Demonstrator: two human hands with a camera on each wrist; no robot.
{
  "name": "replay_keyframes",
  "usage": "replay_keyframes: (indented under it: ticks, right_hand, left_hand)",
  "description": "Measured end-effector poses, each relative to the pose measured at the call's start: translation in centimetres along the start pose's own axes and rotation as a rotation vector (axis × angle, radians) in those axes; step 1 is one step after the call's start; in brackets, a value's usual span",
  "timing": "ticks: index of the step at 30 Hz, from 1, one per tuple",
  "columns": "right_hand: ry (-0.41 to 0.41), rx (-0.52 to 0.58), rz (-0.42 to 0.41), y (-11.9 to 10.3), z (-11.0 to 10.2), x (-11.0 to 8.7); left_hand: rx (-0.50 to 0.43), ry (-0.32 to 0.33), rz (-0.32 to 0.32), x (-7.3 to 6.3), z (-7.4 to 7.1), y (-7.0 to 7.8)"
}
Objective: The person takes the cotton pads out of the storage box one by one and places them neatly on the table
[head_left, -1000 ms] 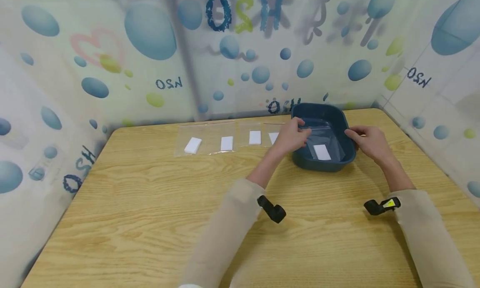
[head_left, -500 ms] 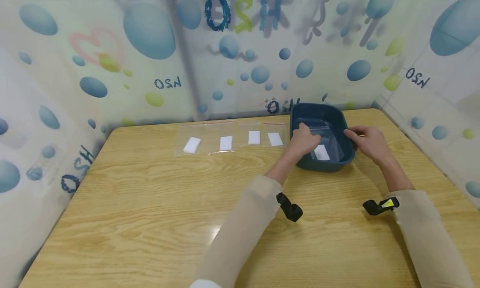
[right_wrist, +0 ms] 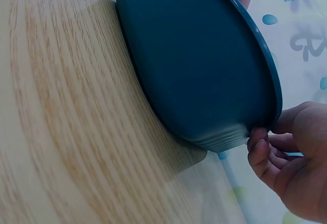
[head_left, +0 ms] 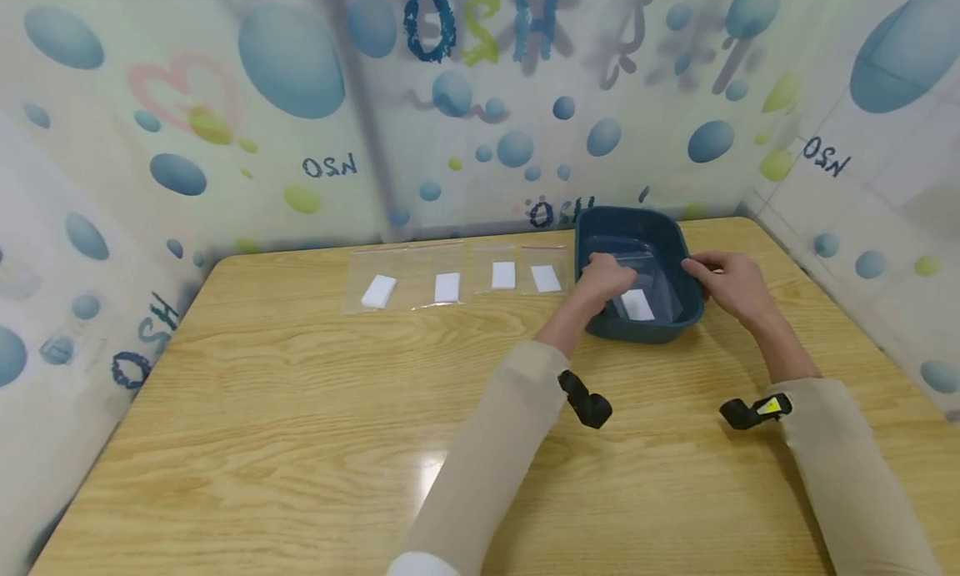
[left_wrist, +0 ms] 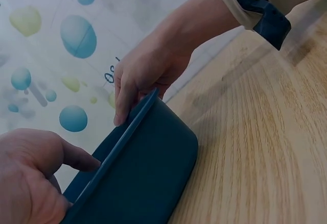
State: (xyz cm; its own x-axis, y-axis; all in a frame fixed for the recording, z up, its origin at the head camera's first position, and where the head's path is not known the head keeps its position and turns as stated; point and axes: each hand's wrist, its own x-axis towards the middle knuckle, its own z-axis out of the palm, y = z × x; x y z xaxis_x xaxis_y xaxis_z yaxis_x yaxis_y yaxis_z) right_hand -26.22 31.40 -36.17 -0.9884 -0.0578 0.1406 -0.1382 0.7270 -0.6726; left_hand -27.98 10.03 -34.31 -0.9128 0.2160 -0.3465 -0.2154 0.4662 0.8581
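Note:
A dark blue plastic basin [head_left: 643,332] stands at the table's back right. Inside it lies a clear zip bag [head_left: 663,288] with a white rectangular piece [head_left: 637,304] in it. My left hand [head_left: 606,277] reaches over the basin's left side, at the bag's left part. Its fingertips are hidden inside, and the left wrist view shows only its thumb and part of the palm by the rim. My right hand [head_left: 731,282] pinches the basin's right rim, thumb inside and fingers outside, as the right wrist view [right_wrist: 291,155] also shows.
Left of the basin, several clear bags lie in a row along the back, each with a white piece [head_left: 447,288] inside. A printed curtain [head_left: 300,201] stands right behind the wooden table [head_left: 285,409].
My left hand has moved right and down into the basin, uncovering the rightmost bag in the row. The right hand keeps its hold on the rim. The head view has shifted slightly.

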Motion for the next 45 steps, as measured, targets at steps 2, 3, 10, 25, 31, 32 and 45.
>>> replay_keyframes:
  ticks: [2, 3, 10, 25, 31, 32, 45]
  right_hand:
    - [0.001, 0.002, 0.004, 0.1, 0.0, 0.0]
    - [0.001, 0.001, 0.006, 0.1, 0.1, 0.0]
    - [-0.003, 0.012, 0.007, 0.1, 0.0, 0.1]
    - [0.001, 0.019, 0.002, 0.0, -0.1, 0.1]
    - [0.002, 0.023, -0.002, 0.0, 0.0, 0.1]
    - [0.001, 0.022, -0.002, 0.0, 0.0, 0.1]
    - [-0.005, 0.019, -0.002, 0.1, 0.0, 0.1]
  left_hand:
    - [-0.059, -0.002, -0.012, 0.0, 0.2, -0.1]
    - [-0.09, -0.004, -0.012, 0.0, 0.2, -0.1]
    - [-0.253, 0.043, 0.002, 0.1, 0.8, -0.2]
    - [0.0, 0.136, 0.058, 0.7, 1.7, -0.1]
    - [0.03, 0.199, 0.093, 0.4, 1.9, -0.2]
    - [0.029, 0.209, 0.099, 0.4, 1.9, -0.3]
    - [0.005, 0.28, 0.213, -0.1, 2.0, -0.5]
